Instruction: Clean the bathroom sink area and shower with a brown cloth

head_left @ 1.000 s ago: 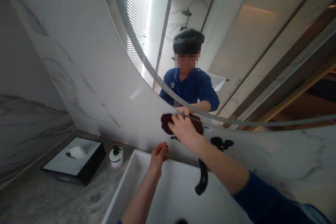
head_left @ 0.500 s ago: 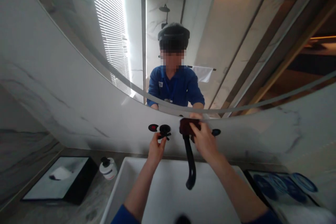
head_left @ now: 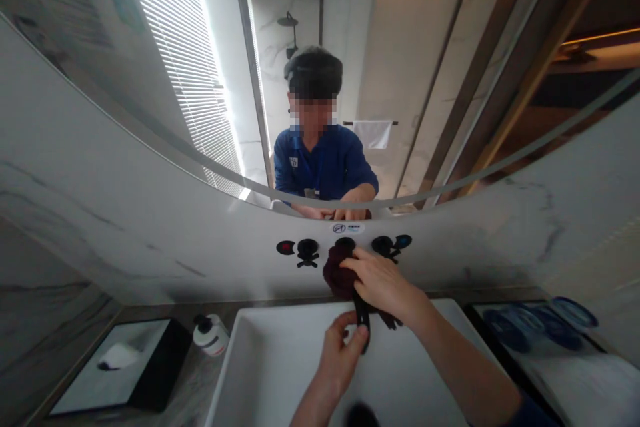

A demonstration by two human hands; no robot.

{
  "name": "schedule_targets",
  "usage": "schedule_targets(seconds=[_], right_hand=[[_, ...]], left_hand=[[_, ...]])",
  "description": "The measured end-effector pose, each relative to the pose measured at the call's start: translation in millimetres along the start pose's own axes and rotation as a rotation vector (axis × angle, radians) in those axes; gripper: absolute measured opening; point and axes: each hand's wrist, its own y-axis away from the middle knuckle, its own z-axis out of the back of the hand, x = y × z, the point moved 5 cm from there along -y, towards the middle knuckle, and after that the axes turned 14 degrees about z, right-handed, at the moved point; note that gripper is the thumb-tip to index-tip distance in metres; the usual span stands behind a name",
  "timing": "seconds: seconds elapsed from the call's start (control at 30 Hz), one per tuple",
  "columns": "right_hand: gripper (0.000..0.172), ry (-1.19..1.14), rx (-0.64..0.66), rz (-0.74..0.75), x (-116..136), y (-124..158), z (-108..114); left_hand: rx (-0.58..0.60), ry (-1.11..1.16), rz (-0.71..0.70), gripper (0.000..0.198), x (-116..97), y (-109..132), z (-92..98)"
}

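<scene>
A dark maroon cloth is bunched over the upper part of the black wall faucet, pressed there by my right hand with its fingers curled on it. A loose end of the cloth hangs below that hand. Lower down, my left hand grips the faucet's spout near its tip, thumb and fingers closed round it. Black cross handles flank the faucet: the left handle beside a red-marked disc, the right handle beside a blue-marked one.
Below lies a white basin with a dark drain. On the left counter stand a tissue box and a white pump bottle. At right, a dark tray holds blue packets. A large mirror curves above, showing a person's reflection.
My left hand has left the left handle and moved down and right onto the spout. My right hand has brought the cloth slightly lower on the faucet. The view has shifted a little.
</scene>
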Motion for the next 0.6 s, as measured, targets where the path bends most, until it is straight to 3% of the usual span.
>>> schedule_targets(seconds=[0.07, 0.17, 0.27, 0.4, 0.47, 0.6], right_hand=[[0.043, 0.048, -0.054, -0.063, -5.4, -9.2, 2.1], [0.044, 0.035, -0.140, -0.173, -19.2, -17.5, -1.1], [0.047, -0.110, -0.211, -0.238, -29.9, -4.1, -12.6], [0.045, -0.257, -0.157, -0.124, -23.9, 20.2, -22.5], [0.045, -0.253, -0.150, -0.112, -20.2, 22.3, -21.2], [0.047, -0.168, -0.224, -0.231, -18.3, 15.6, -14.2]], left_hand=[[0.028, -0.019, 0.010, 0.061, -10.6, -0.2, -10.2], [0.061, -0.061, 0.032, 0.061, -19.6, -3.5, -11.3], [0.126, -0.069, 0.057, 0.056, -19.5, -6.4, -7.4], [0.191, -0.021, 0.089, 0.057, -19.6, -7.5, -7.0], [0.183, -0.001, 0.096, 0.058, -21.5, -7.1, -8.3], [0.120, 0.017, 0.095, 0.060, -21.5, -7.6, -10.0]])
